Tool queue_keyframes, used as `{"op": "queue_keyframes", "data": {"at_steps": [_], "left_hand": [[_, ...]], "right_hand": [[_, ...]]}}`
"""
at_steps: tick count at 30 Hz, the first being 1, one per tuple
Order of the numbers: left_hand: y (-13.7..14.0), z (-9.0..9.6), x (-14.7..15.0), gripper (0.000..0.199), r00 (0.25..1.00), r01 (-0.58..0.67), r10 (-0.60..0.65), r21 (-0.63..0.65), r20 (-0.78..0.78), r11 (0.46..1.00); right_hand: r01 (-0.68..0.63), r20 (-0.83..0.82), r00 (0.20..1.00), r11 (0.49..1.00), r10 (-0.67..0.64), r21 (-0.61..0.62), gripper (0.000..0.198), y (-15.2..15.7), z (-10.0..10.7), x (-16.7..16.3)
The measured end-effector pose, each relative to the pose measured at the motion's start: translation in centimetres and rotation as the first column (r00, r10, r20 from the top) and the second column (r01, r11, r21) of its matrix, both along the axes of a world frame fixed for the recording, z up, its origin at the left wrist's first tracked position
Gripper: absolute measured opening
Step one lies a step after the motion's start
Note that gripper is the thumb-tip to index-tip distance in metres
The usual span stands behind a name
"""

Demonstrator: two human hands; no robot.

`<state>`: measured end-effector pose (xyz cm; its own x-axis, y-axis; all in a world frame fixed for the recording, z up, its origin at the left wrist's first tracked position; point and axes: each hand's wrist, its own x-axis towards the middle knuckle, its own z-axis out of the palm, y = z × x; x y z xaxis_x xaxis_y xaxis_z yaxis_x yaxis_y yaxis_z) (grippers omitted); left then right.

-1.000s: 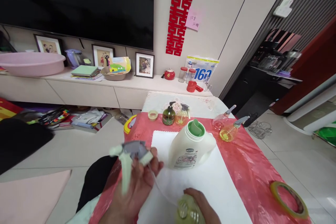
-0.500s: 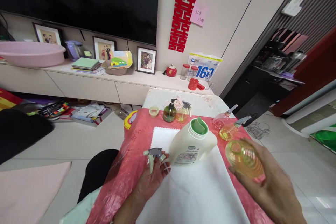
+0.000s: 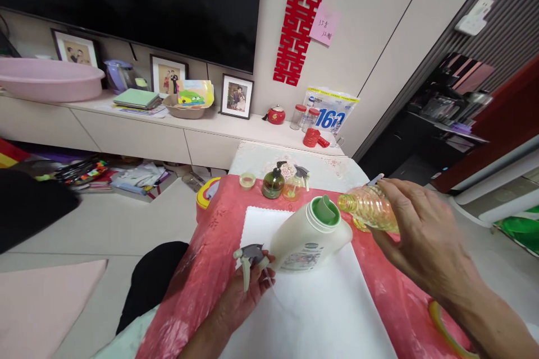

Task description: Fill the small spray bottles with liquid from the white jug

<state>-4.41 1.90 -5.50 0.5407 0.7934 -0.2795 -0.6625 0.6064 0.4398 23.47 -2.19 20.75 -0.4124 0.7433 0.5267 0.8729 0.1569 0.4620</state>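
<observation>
Yellow bottle [image 3: 368,206] looked clear, ribbed, glossy. Spray head [image 3: 252,253] was smooth plastic. Jug [image 3: 290,235] was smooth, satiny plastic. Red cover [image 3: 208,247] looked like thin, shiny, wrinkled plastic; white sheet [image 3: 311,314] was smooth and matt. TV screen [image 3: 126,5] was glossy; sticky note [image 3: 324,23] was matt paper.

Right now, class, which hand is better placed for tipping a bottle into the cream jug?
Probably the right hand: it holds the yellow bottle sideways, neck towards the cream jug. The left hand is occupied with the trigger sprayer head.
</observation>
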Motion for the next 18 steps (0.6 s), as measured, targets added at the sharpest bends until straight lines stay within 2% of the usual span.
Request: {"op": "queue_keyframes", "data": {"at_steps": [7,18], "left_hand": [[-0.1,-0.2,0.0,0.035,1.0,0.005,-0.005,0.025,0.025,1.0],[0.1,-0.5,-0.1,0.032,0.998,0.011,-0.013,0.031,0.056,0.999]], "right_hand": [[0.026,0.118,0.993,0.998,-0.031,0.049,0.05,0.4,1.1,-0.9],[0.057,0.243,0.968,0.997,-0.066,0.043,0.043,0.6,2.3,-1.7]]}}
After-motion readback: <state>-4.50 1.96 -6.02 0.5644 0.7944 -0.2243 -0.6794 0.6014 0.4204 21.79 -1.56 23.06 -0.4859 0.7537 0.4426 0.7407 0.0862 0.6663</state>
